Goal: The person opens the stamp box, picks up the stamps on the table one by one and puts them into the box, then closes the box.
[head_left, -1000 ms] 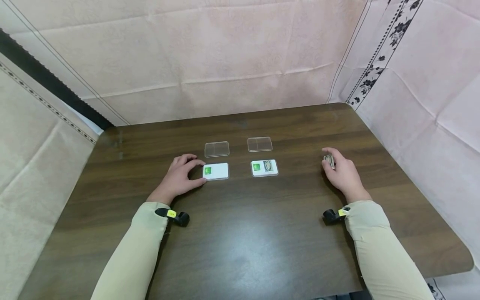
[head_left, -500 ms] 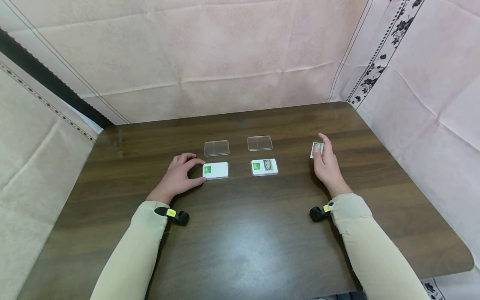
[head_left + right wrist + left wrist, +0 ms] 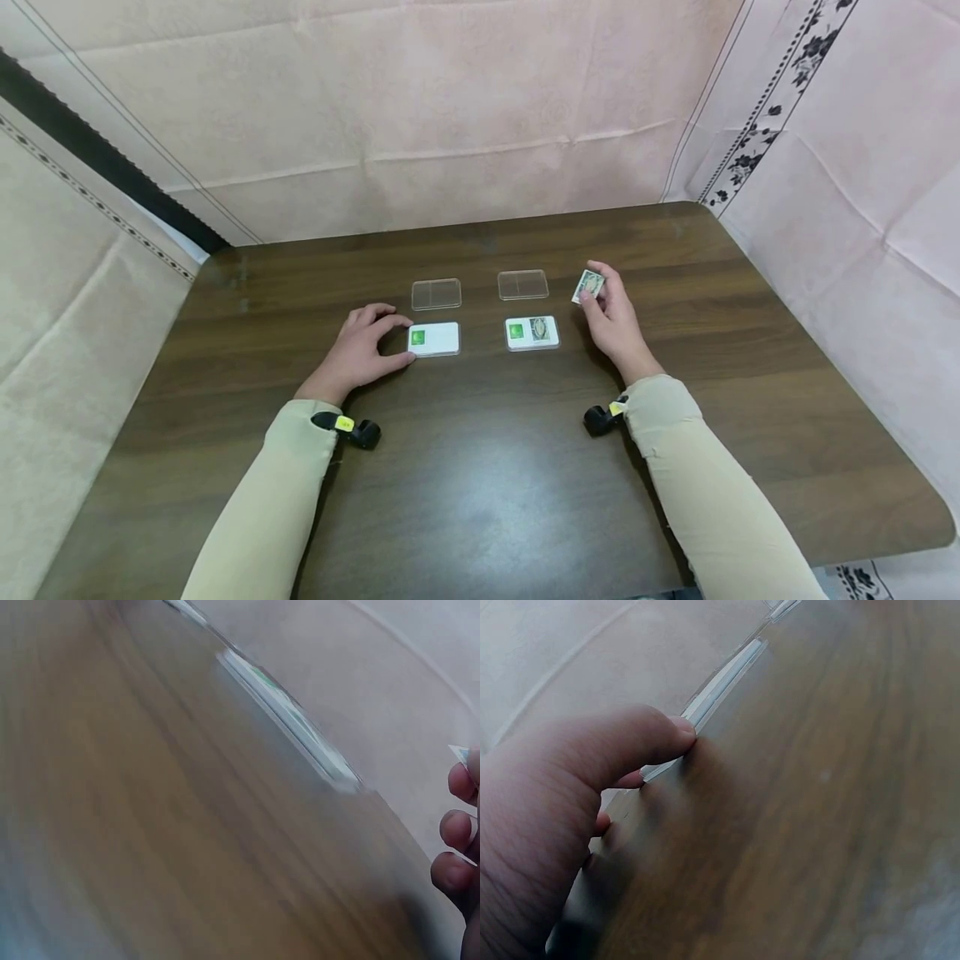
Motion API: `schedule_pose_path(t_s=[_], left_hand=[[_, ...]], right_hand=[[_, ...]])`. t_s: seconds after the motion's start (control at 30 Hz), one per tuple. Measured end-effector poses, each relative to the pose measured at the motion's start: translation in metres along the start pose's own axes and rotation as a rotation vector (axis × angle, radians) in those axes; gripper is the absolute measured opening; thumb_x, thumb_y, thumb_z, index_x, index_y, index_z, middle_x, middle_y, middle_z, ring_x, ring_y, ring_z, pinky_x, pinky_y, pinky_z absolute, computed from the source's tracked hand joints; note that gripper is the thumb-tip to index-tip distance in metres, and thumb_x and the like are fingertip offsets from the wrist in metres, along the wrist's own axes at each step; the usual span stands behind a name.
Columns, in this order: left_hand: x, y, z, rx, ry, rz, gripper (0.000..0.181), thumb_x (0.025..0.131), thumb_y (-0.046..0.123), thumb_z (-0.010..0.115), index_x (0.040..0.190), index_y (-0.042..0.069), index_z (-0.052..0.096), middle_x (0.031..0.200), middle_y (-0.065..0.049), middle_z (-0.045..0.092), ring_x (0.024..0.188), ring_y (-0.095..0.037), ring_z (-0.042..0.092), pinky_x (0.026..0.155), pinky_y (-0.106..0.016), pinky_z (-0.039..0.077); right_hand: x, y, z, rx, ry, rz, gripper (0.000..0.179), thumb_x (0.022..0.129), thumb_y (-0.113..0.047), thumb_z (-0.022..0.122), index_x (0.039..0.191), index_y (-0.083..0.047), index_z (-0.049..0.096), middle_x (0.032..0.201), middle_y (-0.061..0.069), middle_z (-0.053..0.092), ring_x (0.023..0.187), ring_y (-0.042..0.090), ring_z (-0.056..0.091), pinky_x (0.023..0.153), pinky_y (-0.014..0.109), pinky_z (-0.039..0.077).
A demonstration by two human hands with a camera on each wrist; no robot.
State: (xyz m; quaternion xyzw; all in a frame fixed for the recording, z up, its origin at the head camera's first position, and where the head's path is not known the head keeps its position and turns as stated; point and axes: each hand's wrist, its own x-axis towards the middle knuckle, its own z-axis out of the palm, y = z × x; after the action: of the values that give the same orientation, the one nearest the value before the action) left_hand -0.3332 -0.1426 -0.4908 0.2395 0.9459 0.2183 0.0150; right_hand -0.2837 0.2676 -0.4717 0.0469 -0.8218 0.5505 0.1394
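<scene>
My left hand [image 3: 362, 352] rests on the table at the left end of a clear plastic case [image 3: 434, 340], thumb at its near corner and index finger at its far one. The case has a white insert with one green square at its left. In the left wrist view the thumb [image 3: 676, 736] presses the edge of the case. My right hand [image 3: 617, 323] pinches a small stamp-like printed card [image 3: 588, 286] between thumb and fingers, above the table. To its left lies a second case [image 3: 532, 333], its white insert bearing a green square and an oval-patterned picture.
Two clear lids [image 3: 437, 294] [image 3: 522, 285] lie behind the cases, one behind each. All of it sits on a dark wooden table [image 3: 480, 467], with pale cloth [image 3: 450, 117] hanging along its far edge and sides.
My right hand has moved left across the table towards the second case, bringing the printed card with it and turning it into fuller view. The left hand stays at the left case.
</scene>
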Motion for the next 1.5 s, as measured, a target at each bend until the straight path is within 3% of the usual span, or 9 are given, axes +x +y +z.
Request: schedule_pose_path(t_s=[0.17, 0.3, 0.43, 0.57, 0.87, 1.13, 1.5], left_hand=[[0.0, -0.001, 0.0, -0.003, 0.003, 0.001, 0.06, 0.087, 0.052, 0.074, 0.137, 0.023, 0.06, 0.152, -0.013, 0.038, 0.135, -0.036, 0.03, 0.106, -0.062, 0.033], [0.0, -0.001, 0.0, -0.01, 0.001, 0.0, 0.059, 0.087, 0.052, 0.075, 0.137, 0.023, 0.06, 0.152, -0.013, 0.038, 0.135, -0.035, 0.03, 0.106, -0.063, 0.033], [0.0, 0.0, 0.0, -0.006, -0.001, -0.008, 0.059, 0.087, 0.052, 0.074, 0.137, 0.024, 0.06, 0.152, -0.012, 0.038, 0.135, -0.035, 0.03, 0.106, -0.062, 0.034], [-0.001, 0.001, -0.001, -0.004, -0.006, -0.009, 0.06, 0.087, 0.052, 0.074, 0.137, 0.023, 0.06, 0.152, -0.012, 0.038, 0.135, -0.035, 0.03, 0.106, -0.062, 0.034], [-0.001, -0.002, 0.001, -0.007, -0.01, -0.014, 0.059, 0.088, 0.053, 0.073, 0.138, 0.025, 0.059, 0.153, -0.011, 0.037, 0.136, -0.034, 0.028, 0.106, -0.062, 0.034], [0.0, -0.003, 0.001, 0.004, -0.009, -0.01, 0.06, 0.087, 0.053, 0.073, 0.138, 0.024, 0.059, 0.153, -0.012, 0.037, 0.137, -0.035, 0.028, 0.107, -0.063, 0.033], [0.002, -0.003, 0.003, 0.003, -0.003, -0.009, 0.061, 0.087, 0.054, 0.073, 0.137, 0.024, 0.059, 0.153, -0.013, 0.038, 0.137, -0.035, 0.029, 0.107, -0.064, 0.033]], right_hand=[[0.007, 0.004, 0.021, 0.007, 0.029, -0.039, 0.045, 0.105, -0.004, 0.047, 0.15, -0.006, 0.039, 0.123, 0.028, 0.064, 0.093, 0.022, 0.054, 0.076, 0.023, 0.042], [0.011, 0.008, 0.036, 0.045, 0.091, -0.105, 0.044, 0.103, -0.007, 0.056, 0.146, -0.007, 0.045, 0.098, 0.02, 0.068, 0.077, 0.016, 0.051, 0.066, 0.021, 0.04], [0.012, 0.005, 0.047, 0.093, 0.134, -0.156, 0.045, 0.099, -0.009, 0.064, 0.142, -0.006, 0.047, 0.079, 0.009, 0.059, 0.069, 0.015, 0.046, 0.061, 0.022, 0.038], [0.011, 0.0, 0.055, 0.107, 0.152, -0.161, 0.044, 0.098, -0.013, 0.068, 0.138, -0.005, 0.051, 0.079, 0.003, 0.06, 0.069, 0.016, 0.047, 0.062, 0.022, 0.039], [0.004, -0.015, 0.08, 0.12, 0.14, -0.161, 0.037, 0.098, -0.017, 0.068, 0.133, -0.011, 0.058, 0.078, 0.01, 0.064, 0.068, 0.018, 0.048, 0.06, 0.023, 0.039], [-0.001, -0.025, 0.11, 0.086, 0.113, -0.207, 0.032, 0.103, -0.017, 0.061, 0.133, -0.006, 0.058, 0.074, 0.017, 0.062, 0.05, 0.017, 0.049, 0.047, 0.025, 0.041], [-0.007, -0.04, 0.14, 0.03, 0.117, -0.207, 0.029, 0.1, -0.014, 0.064, 0.128, -0.005, 0.062, 0.075, 0.002, 0.059, 0.061, 0.014, 0.047, 0.057, 0.026, 0.039]])
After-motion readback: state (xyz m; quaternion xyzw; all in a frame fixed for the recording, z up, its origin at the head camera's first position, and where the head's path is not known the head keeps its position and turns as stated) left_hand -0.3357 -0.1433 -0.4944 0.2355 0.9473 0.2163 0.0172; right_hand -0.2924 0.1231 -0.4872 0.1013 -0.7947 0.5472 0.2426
